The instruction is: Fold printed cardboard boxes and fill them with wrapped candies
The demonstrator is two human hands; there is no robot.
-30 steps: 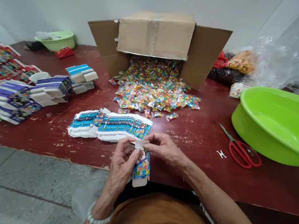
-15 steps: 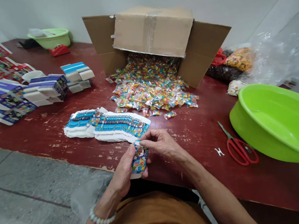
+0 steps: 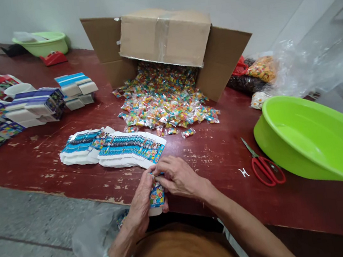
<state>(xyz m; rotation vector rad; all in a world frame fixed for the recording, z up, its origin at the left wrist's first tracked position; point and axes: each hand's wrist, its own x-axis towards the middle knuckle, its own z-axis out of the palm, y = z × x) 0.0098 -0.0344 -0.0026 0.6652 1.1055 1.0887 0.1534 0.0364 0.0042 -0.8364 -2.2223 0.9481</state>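
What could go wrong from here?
Two likely risks. The small blue printed card box, pinched between the left hand and right hand, looks thin and might crease. The stack of flat blue printed card blanks lies close to those hands and could get knocked, perhaps into the loose small clear packets beyond it.
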